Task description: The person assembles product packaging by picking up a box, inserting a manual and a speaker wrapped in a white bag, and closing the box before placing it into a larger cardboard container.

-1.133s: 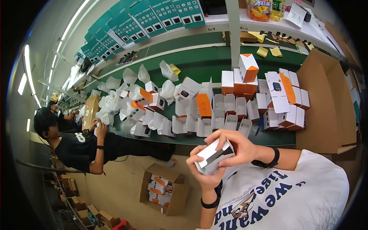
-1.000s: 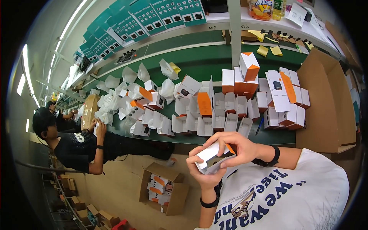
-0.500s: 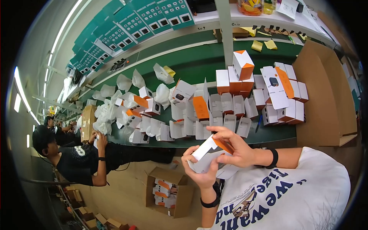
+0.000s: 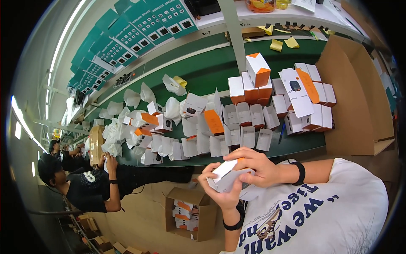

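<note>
A small white carton with orange [image 4: 224,175] is held between both hands in front of my chest, near the bench's front edge. My left hand [image 4: 223,198] is closed around its lower left side, thumb against the front face. Across the top and right end lie the bent fingers of my right hand [image 4: 261,170], with its thumb on the near face. Only a sliver of orange shows beneath those fingers; the carton's far side is hidden. Beyond my hands, several open white cartons [image 4: 218,146] stand on the green bench, one with a raised orange flap [image 4: 214,122].
Closed white-and-orange boxes [image 4: 258,72] are stacked at the right beside a big brown carton [image 4: 355,101]. White wrapped items [image 4: 113,131] lie leftward. A co-worker [image 4: 84,184] works at the left. On the floor sits a carton of boxes [image 4: 203,224]. Teal packages [image 4: 127,34] line the shelf.
My right fingers have come down over the carton's top, and the orange part that stood exposed is now mostly covered. The carton has tilted slightly. The whole view has shifted a little.
</note>
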The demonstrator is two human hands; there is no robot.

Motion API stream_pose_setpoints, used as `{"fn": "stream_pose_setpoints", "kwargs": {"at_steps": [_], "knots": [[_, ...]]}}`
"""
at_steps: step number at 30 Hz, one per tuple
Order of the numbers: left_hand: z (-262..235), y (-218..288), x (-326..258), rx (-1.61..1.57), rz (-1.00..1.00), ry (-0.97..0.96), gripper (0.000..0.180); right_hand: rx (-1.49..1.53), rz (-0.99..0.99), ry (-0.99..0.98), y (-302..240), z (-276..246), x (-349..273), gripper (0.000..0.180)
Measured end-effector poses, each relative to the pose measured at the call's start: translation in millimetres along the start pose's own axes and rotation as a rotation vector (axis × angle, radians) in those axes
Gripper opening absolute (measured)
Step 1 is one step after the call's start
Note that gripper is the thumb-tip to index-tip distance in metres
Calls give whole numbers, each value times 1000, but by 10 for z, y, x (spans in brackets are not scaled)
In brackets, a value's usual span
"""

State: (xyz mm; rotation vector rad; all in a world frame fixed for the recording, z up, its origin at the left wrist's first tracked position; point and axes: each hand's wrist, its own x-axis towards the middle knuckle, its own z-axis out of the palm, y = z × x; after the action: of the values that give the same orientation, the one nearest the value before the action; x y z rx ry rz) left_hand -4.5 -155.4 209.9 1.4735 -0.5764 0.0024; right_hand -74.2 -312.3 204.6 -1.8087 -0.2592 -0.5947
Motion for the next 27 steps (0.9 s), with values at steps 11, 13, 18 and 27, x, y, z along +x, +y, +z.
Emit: {"fn": "stream_pose_setpoints", "kwargs": {"at_steps": [11, 13, 18, 27], "knots": [[65, -50, -120, 276, 242, -77, 63, 251, 314, 23, -210, -94, 49, 17], [134, 40, -74, 272, 281, -55, 58, 369, 397, 47, -204, -78, 73, 19], [208, 155, -21, 474, 440, -37, 48, 620, 572, 99, -150, -129, 83, 58], [252, 48, -62, 481, 456, -47, 42, 516, 472, 104, -185, -195, 5, 72]]}}
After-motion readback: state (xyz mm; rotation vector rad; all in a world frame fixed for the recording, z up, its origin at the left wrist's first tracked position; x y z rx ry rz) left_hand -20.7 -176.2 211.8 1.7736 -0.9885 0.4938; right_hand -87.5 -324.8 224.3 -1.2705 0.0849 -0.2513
